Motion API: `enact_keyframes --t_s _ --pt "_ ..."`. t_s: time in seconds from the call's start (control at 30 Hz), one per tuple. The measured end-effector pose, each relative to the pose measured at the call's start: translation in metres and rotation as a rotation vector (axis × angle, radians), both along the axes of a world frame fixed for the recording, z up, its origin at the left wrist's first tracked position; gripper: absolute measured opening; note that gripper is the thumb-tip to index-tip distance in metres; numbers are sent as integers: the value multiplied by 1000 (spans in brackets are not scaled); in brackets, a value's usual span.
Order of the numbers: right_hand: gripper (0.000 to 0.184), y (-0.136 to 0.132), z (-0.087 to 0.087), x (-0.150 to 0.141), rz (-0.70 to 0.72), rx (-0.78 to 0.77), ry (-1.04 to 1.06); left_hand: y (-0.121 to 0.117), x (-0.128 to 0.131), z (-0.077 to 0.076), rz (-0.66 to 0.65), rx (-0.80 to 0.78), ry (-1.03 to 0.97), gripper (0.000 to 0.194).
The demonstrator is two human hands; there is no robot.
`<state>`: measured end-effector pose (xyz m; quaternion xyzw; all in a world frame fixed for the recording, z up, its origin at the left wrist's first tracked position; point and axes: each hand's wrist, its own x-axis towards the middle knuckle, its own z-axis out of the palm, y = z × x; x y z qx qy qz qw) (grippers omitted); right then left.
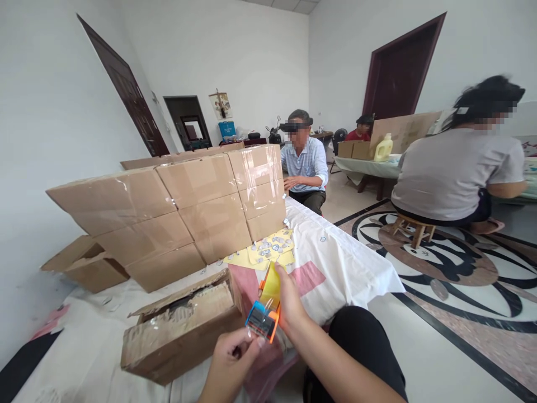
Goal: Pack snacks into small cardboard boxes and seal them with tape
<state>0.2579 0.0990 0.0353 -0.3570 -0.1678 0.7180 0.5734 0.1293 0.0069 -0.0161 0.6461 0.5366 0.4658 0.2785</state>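
Currently, right hand [290, 299]: fingers wrapped around the yellow part of an orange-and-blue tool [263, 319]
Left hand [237, 358]: fingers pinched at the tool's blue-and-black end
Tool: held between both hands, above the near edge of the cloth-covered surface [348, 252]
Torn carton [180, 333]: lying on the surface, just to the left of the hands, its top ragged
Stacked cartons [201, 207]: a wall on the surface beyond the torn carton, shiny with clear tape
Yellow sheet [274, 246]: beside the stack, scattered with small grey-and-white pieces
Person in blue shirt [310, 162]: seated past the stack's right end
Person in grey shirt [444, 173]: on a wooden stool [415, 228], back turned
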Motion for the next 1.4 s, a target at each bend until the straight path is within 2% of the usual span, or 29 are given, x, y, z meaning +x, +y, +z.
enact_keyframes --t_s 0.13,0.3,0.7,0.83,0.97,1.13,1.3,1.4 --pt "25 -2 8 1 65 -81 34 -6 6 18 -25 20 -53 41" --pt "27 -1 13 2 115 -123 50 -10 6 33 -44 -34 -108 40" --pt "24 3 11 4 124 -150 63 -9 5 27 -53 -242 -291 43" --pt "26 3 9 3 135 -146 44 -11 7 26 -16 -267 -364 44" --pt "32 3 7 0 186 -201 50 -12 9 31 15 -258 -348 45" --pt "32 3 9 -1 167 -247 37 -8 10 40 50 -275 -353 45" --pt "38 -1 10 -1 222 -213 -27 -10 5 26 -94 -307 -418 49" --pt "41 0 7 -1 149 -126 -171 -16 1 14 -130 -340 -456 58"
